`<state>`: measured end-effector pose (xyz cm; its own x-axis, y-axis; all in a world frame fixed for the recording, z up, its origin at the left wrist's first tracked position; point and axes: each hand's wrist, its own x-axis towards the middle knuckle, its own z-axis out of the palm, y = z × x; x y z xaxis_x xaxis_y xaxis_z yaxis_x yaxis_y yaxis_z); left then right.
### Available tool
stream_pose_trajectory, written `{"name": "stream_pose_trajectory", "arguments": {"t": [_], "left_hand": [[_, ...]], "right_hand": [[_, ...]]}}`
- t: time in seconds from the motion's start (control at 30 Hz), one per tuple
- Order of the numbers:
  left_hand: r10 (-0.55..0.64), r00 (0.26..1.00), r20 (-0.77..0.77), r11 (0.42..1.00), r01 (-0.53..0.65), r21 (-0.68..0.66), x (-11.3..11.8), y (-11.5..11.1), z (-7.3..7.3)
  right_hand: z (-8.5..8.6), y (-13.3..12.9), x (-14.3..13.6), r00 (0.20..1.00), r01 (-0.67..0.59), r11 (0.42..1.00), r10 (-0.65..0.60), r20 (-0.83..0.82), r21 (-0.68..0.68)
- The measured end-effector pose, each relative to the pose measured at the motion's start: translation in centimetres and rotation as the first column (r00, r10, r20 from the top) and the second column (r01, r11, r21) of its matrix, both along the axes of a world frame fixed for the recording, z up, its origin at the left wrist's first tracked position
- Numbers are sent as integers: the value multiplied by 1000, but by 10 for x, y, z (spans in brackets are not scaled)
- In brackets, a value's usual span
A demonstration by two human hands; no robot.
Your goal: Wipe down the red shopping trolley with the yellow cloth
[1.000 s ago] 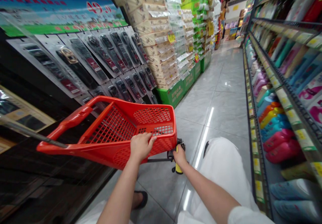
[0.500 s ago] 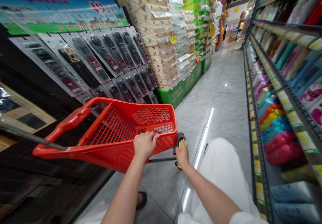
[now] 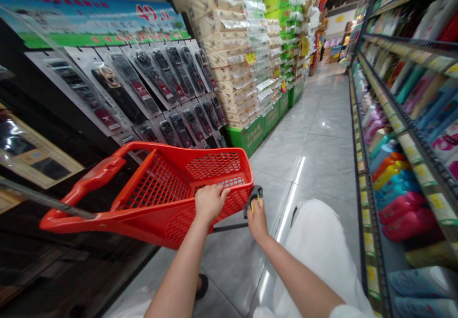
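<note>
The right hand (image 3: 257, 219) is wrapped around a black-and-yellow piece (image 3: 256, 191) at the narrow end of the red shopping cart (image 3: 143, 223); whether the two are joined I cannot tell. The left hand (image 3: 210, 203), farther from that end, is curled over the cart's near rim. From both hands the cart's long axis runs leftward to its handle (image 3: 93, 177), with packaged belts (image 3: 163, 74) hanging beyond.

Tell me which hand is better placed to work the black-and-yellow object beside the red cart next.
Probably the right hand: its fingers are on the black-and-yellow object. The left hand holds the red cart by its near rim, apart from that object.
</note>
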<state>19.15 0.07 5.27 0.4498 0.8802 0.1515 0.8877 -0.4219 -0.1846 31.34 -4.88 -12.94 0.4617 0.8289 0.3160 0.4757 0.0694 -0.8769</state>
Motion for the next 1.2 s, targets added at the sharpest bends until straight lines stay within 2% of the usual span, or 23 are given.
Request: {"name": "stream_pose_trajectory", "arguments": {"t": [0.07,0.1,0.2,0.27,0.33,0.43,0.5,0.6,0.67,0.73,0.8,0.87,0.93,1.07,1.2], "left_hand": [[18,1000,0,1000,-18,5,2,1,-1],[28,1000,2,1000,-28,9,4,1,-2],[59,998,15,998,-59,25,11,2,-2],[75,997,21,997,-76,31,15,4,-3],[78,997,23,996,-79,32,17,5,-3],[63,998,22,997,-64,35,17,7,-3],[63,998,20,997,-64,34,17,8,-4],[78,997,22,996,-78,29,19,9,-4],[85,996,26,996,-85,31,20,11,-4],[83,996,32,996,-84,37,21,12,-5],[71,997,33,997,-72,39,20,12,-6],[56,998,34,997,-57,44,18,11,-6],[34,999,40,998,-36,48,16,10,-6],[-25,998,66,999,23,39,11,9,-5],[-27,996,85,1000,26,12,9,10,-4]], "right_hand": [[8,-1,2,996,-15,1000,13,91,22],[9,-2,3,990,-11,1000,13,142,-14],[0,-6,1,972,29,972,27,234,-233],[-9,-5,-2,975,26,942,50,218,-334],[-10,-2,-1,983,13,950,46,180,-311],[1,7,7,985,-19,992,39,165,-124],[9,11,13,984,-41,998,48,170,-43],[5,13,19,991,-28,996,39,129,-84],[-2,14,21,999,-15,990,20,34,-144],[-4,17,26,994,42,991,-54,-95,-125],[5,23,34,967,152,988,-156,-200,-34],[24,32,45,959,187,980,-167,-228,67],[47,42,56,983,108,991,-94,-159,83],[78,62,82,996,-57,994,63,65,-92],[93,91,107,965,-255,945,263,13,-203]]}}
